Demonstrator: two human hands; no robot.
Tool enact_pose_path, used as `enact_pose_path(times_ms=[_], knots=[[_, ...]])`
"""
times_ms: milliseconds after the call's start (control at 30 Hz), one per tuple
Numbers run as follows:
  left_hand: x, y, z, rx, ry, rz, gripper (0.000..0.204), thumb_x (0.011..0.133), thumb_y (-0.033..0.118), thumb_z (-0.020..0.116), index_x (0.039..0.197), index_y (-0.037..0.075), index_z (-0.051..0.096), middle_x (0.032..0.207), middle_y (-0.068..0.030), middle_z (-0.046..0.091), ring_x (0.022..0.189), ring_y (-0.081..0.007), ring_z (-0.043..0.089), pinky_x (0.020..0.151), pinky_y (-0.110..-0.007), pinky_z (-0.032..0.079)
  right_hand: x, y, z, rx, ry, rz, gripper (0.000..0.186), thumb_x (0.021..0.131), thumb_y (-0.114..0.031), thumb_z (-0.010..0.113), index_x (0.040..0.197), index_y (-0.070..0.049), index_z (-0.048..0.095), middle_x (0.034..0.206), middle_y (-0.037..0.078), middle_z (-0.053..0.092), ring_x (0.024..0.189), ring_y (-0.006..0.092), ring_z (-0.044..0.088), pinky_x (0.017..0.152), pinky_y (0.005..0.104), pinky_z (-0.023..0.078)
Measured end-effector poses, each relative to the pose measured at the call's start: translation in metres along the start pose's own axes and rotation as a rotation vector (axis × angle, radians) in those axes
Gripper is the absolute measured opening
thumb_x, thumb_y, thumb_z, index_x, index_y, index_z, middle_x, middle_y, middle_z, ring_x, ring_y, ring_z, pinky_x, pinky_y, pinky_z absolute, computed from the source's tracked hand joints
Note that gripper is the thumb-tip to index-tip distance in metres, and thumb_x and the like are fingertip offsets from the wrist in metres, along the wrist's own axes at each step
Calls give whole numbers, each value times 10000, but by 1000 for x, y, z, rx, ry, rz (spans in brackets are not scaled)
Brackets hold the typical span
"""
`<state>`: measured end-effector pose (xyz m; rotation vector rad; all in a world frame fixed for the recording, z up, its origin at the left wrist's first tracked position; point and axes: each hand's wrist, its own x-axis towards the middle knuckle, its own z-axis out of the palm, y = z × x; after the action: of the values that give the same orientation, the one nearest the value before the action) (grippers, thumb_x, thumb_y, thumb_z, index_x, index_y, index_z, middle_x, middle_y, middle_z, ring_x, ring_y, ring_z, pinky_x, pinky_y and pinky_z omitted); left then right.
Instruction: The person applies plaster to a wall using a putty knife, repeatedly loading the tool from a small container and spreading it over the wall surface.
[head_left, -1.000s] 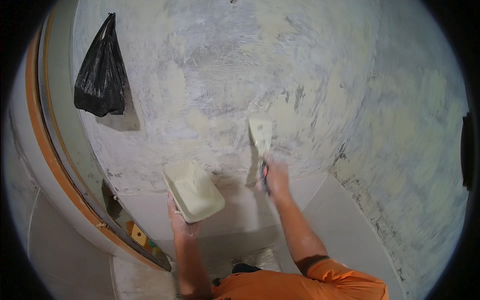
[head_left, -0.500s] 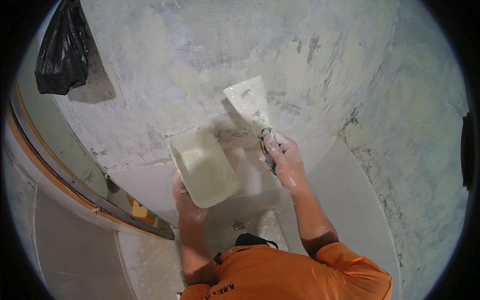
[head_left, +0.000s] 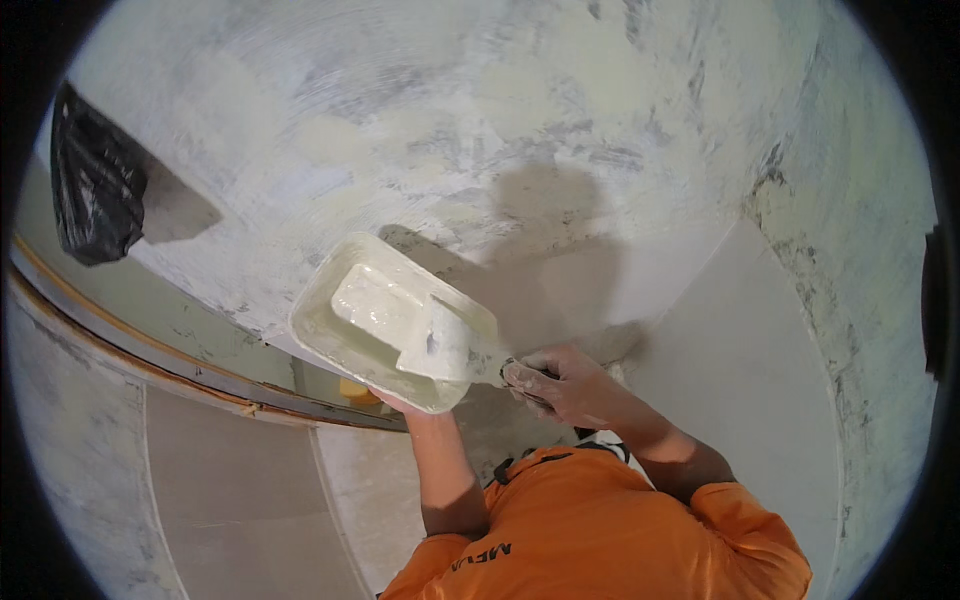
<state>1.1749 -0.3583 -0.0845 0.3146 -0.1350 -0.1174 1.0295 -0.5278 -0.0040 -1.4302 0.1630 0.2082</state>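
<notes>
My left hand (head_left: 405, 402) holds up a pale rectangular plastic tub (head_left: 312, 322) by its near side, and most of its fingers are hidden beneath. Wet cream-white putty (head_left: 375, 305) lies in the tub. In my right hand (head_left: 562, 385), closed and smeared with white, is the handle of a putty knife (head_left: 440, 342). Its wide blade, coated white, reaches over the tub's right side and inside, against the putty.
Ahead rises a wall (head_left: 440, 130) patched with uneven filler, meeting smooth pale tiles (head_left: 745, 350) lower down. A black plastic bag (head_left: 98, 185) hangs at the upper left. Below it runs a framed edge (head_left: 190, 375), with a yellow object (head_left: 357, 392) near its right end.
The putty knife has come down from in front of the wall into the tub. The tub has tipped and turned, showing its inside. My view has shifted a little.
</notes>
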Motion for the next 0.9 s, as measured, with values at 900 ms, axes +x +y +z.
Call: enact_pose_path(times_ms=[900], knots=[[-62,-83,91,83,238,-47,699,1001,580,358,1532,126,388,1529,-90,434,1380,-331,436,1143,-486,366,-64,22,-45,-307,278,-360,418,989,-227,629,1306,7,492,972,58,585,741,116,519,696,279,470]])
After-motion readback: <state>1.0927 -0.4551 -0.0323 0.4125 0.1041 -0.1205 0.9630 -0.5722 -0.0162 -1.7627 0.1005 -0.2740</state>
